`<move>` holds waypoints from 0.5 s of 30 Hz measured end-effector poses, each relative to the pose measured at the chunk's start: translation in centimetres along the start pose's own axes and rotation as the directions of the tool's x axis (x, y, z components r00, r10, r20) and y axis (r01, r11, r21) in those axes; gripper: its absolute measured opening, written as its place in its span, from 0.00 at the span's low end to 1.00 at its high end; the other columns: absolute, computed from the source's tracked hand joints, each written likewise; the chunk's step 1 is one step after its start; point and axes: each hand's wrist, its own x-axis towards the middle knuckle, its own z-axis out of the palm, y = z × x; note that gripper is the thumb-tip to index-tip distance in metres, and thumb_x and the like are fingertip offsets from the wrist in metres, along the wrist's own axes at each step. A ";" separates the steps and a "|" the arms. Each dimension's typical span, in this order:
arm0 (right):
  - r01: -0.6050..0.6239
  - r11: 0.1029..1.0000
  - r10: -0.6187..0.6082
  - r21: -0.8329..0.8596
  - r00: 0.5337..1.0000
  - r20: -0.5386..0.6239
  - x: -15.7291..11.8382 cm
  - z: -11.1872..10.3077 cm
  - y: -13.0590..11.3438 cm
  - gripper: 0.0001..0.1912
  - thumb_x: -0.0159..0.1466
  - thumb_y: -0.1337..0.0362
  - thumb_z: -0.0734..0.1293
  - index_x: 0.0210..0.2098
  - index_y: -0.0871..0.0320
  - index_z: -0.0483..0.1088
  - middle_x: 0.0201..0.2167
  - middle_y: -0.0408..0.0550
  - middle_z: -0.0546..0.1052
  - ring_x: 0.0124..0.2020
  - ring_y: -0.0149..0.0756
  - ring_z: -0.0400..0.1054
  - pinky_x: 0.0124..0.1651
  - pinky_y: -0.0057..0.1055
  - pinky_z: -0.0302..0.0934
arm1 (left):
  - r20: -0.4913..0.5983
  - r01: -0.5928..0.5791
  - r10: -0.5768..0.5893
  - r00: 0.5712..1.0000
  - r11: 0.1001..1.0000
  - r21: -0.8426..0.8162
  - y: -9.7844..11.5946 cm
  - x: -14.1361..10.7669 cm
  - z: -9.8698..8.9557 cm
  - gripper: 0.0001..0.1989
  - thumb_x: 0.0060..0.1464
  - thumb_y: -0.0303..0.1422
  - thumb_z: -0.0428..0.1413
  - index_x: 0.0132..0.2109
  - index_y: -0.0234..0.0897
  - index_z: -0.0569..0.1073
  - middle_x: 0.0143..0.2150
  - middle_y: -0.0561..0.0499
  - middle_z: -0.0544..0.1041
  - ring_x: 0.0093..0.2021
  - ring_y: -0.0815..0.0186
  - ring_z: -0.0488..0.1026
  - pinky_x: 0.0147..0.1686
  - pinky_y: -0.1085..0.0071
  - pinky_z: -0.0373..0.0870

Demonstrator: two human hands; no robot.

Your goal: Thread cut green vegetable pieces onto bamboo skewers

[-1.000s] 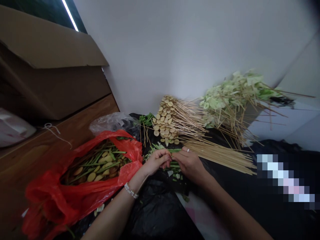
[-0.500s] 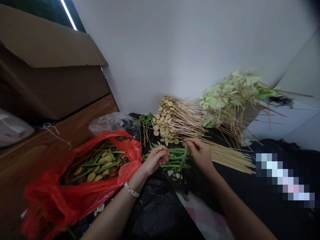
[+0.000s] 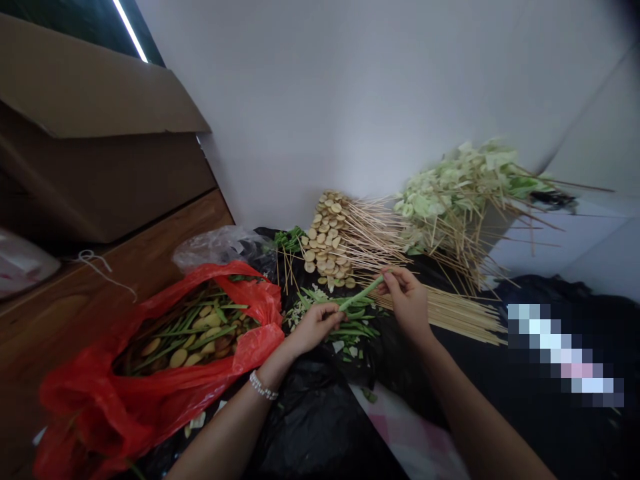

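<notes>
Two bare hands are working over one green bean [image 3: 363,293], which I am taking as the centre of the clock. The left hand [image 3: 316,327] is gripping its lower end, toward 8 o'clock, with curled fingers; the right hand [image 3: 409,303] is pinching its upper end, toward 2 o'clock, between thumb and fingers. So both grips are closing on the same one bean, which is slanting between them. One beaded bracelet [image 3: 263,386] is circling the left wrist. At 6 o'clock, just below the held bean, one pile of green beans [image 3: 357,329] is lying on black plastic [image 3: 305,420]; its pieces are overlapping too much for an exact count. At 11 o'clock one heap of skewered slices [image 3: 327,233] is standing near the wall, holding dozens of pale rounds. Between 1 and 2 one heap of leafy skewers [image 3: 465,180] is spreading, and at 3 one bundle of bare sticks [image 3: 460,313] is lying, uncountable. Between 8 and 9 one red bag [image 3: 175,392] is gaping, showing several slices and green strips. Near 10, farther away, one cardboard box [image 3: 100,180] is standing.
</notes>
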 end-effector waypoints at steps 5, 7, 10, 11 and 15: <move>0.471 0.667 -0.527 -0.577 0.846 0.081 -0.8 -0.1 -0.5 0.18 0.63 0.63 0.63 0.53 0.56 0.67 0.52 0.56 0.72 0.55 0.48 0.62 0.57 0.50 0.54 | -0.063 -0.013 0.020 0.998 0.994 0.112 -0.1 0.1 -0.5 0.20 0.57 0.45 0.51 0.36 0.31 0.76 0.20 0.56 0.63 0.21 0.72 0.55 0.22 0.75 0.49; 0.634 0.461 -0.570 -0.622 0.748 0.340 -1.6 0.5 -0.6 0.18 0.63 0.66 0.64 0.53 0.53 0.68 0.51 0.52 0.73 0.57 0.47 0.60 0.60 0.50 0.47 | -0.073 -0.026 0.037 0.997 0.989 0.144 -0.2 0.1 -0.4 0.19 0.57 0.44 0.50 0.34 0.31 0.75 0.20 0.56 0.63 0.23 0.72 0.56 0.23 0.75 0.50; 0.775 0.310 -0.492 -0.550 0.626 0.605 -2.8 1.6 -0.3 0.16 0.65 0.68 0.62 0.52 0.53 0.67 0.45 0.49 0.76 0.54 0.42 0.62 0.62 0.48 0.43 | -0.092 -0.058 0.072 0.993 0.988 0.144 -0.5 0.2 -0.2 0.18 0.58 0.42 0.50 0.30 0.31 0.72 0.21 0.56 0.62 0.24 0.71 0.57 0.25 0.74 0.51; 0.787 0.292 -0.472 -0.544 0.613 0.633 -3.1 1.9 -0.1 0.15 0.65 0.68 0.61 0.51 0.54 0.68 0.43 0.48 0.77 0.53 0.42 0.62 0.62 0.48 0.42 | -0.094 -0.068 0.082 0.992 0.988 0.141 -0.5 0.2 -0.2 0.18 0.58 0.42 0.50 0.29 0.32 0.71 0.22 0.56 0.62 0.25 0.71 0.57 0.26 0.74 0.52; 0.773 0.272 -0.437 -0.573 0.630 0.642 -3.6 2.4 0.5 0.09 0.66 0.68 0.61 0.43 0.56 0.71 0.32 0.46 0.76 0.46 0.38 0.64 0.61 0.46 0.42 | -0.047 -0.103 0.113 0.992 0.980 0.173 -0.3 0.1 -0.5 0.18 0.60 0.41 0.48 0.27 0.34 0.67 0.22 0.56 0.63 0.26 0.70 0.58 0.28 0.74 0.54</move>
